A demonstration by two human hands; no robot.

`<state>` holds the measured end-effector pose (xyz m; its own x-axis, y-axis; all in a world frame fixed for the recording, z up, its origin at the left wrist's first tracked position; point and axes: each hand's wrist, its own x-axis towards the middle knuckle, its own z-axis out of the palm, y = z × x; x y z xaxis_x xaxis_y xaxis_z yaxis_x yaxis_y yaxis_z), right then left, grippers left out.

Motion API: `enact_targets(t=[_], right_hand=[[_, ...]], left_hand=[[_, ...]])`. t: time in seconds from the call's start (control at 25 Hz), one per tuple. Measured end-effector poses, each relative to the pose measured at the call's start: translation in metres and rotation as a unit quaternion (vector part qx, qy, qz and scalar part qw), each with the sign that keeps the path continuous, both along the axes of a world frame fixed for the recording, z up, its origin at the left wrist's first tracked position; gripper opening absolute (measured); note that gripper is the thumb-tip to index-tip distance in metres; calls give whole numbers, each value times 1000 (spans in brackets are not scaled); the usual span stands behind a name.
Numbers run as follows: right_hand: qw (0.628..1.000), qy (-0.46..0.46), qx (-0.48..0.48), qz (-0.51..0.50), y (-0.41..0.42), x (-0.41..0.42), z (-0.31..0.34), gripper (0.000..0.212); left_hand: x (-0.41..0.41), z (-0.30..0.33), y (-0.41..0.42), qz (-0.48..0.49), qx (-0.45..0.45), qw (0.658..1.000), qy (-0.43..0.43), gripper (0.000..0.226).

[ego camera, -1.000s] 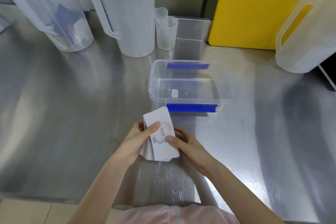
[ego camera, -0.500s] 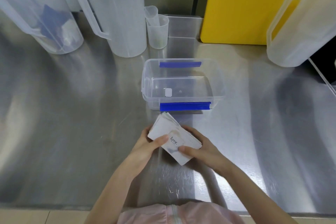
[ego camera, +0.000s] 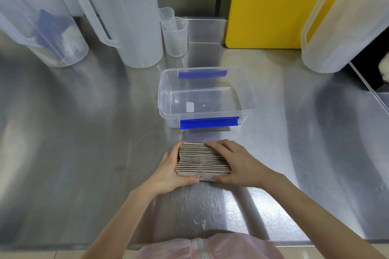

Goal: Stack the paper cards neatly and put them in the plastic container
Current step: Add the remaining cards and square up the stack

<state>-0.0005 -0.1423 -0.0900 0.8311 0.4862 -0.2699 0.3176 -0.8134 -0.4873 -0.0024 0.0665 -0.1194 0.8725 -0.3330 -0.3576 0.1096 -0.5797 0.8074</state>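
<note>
Squeezing card stack (ego camera: 203,161) on edge, left hand (ego camera: 170,169) and right hand (ego camera: 237,164) clamped at its ends, frame centre; light, slippery, fans easily.

Both bare forearms reach forward from the bottom of the view and converge toward the middle. The left hand (ego camera: 171,171) sits palm inward, its fingers curled around the left end of a stack of pale paper cards (ego camera: 203,159) standing on edge, with the thumb laid along the near face. The right hand (ego camera: 237,163) mirrors it from the other side, palm down and turned inward, fingers spread over the far right corner and top edges while the thumb presses the near face. The two thumbs point toward each other, tips close but apart. Both wrists are held low and slightly bent.
</note>
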Motion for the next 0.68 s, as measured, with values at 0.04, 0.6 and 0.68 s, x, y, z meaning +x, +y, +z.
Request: enact_targets(t=[0.04,0.6,0.68], right_hand=[[999,-16,-47,14,2,-2,-2,92],[982,-141,-22,-127,40,-14,-10,75],[982,-122,-56,-130,45,-18,-15,70]], left_hand=[[-1,-3,0,1,10,1000,-6,96],[-7,-14,-10,56,32,996,-54,103],[-8,-16,-11,55,37,996,-54,106]])
